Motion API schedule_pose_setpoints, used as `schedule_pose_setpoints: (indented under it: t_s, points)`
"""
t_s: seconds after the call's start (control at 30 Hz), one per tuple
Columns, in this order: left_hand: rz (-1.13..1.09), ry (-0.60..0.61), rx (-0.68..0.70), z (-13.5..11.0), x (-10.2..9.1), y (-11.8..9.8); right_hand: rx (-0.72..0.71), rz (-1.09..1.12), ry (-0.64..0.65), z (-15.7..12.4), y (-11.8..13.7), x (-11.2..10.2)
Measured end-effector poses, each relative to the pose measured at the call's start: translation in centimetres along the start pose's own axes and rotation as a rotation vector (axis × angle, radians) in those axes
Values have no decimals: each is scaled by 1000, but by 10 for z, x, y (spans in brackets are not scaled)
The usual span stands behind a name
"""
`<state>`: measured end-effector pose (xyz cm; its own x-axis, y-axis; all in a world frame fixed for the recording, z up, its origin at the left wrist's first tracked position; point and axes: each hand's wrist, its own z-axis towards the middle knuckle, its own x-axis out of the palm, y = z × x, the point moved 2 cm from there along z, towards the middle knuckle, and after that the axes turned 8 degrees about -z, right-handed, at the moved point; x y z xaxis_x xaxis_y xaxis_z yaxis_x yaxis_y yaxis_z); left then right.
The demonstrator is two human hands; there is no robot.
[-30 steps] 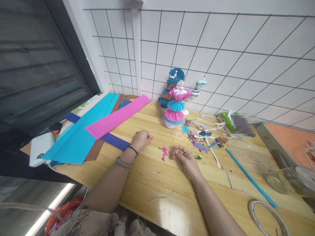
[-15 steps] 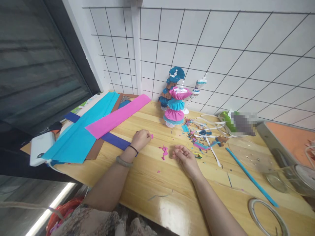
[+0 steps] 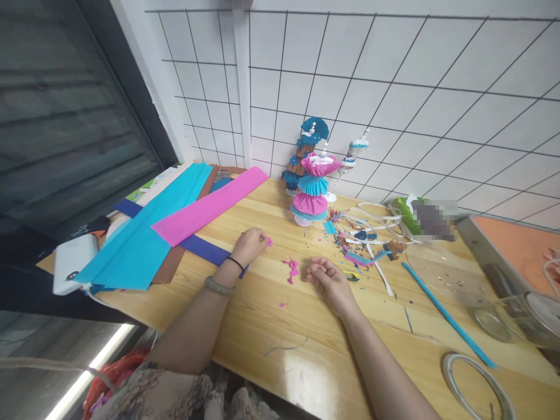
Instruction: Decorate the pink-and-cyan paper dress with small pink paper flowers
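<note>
My left hand (image 3: 252, 245) is pinched shut on a pink bit (image 3: 270, 241). Right hand (image 3: 330, 281) half-curled, empty, nearer the pink scrap (image 3: 291, 269) on the bench (image 3: 262, 329) between them.

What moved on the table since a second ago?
Nothing visibly moved. The left hand is still closed with a tiny pink scrap at its fingertips, the right hand still rests curled on the table, and the pink paper bits lie between them as before.
</note>
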<state>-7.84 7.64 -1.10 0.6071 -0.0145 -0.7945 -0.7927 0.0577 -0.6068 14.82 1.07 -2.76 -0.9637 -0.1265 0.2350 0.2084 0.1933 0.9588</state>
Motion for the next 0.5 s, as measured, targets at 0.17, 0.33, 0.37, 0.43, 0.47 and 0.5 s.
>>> schedule_pose_setpoints:
  t_s: [0.17, 0.33, 0.37, 0.43, 0.47, 0.5]
  points:
    - [19, -10, 28, -1, 1, -2, -4, -1, 4, 0, -1, 0]
    - [42, -1, 43, -1, 2, -2, -9, 0, 7, 1, -3, -2]
    - [44, -4, 42, -1, 2, -2, -9, -1, 6, 1, -3, -2]
    - [43, -11, 34, -1, 2, -2, -8, -3, 4, 1, -3, -2]
    - [40, -16, 29, -1, 2, -1, -8, -4, 2, 1, -3, -2]
    - [36, -20, 24, -1, 1, -1, -8, -6, 1, 1, -3, -2]
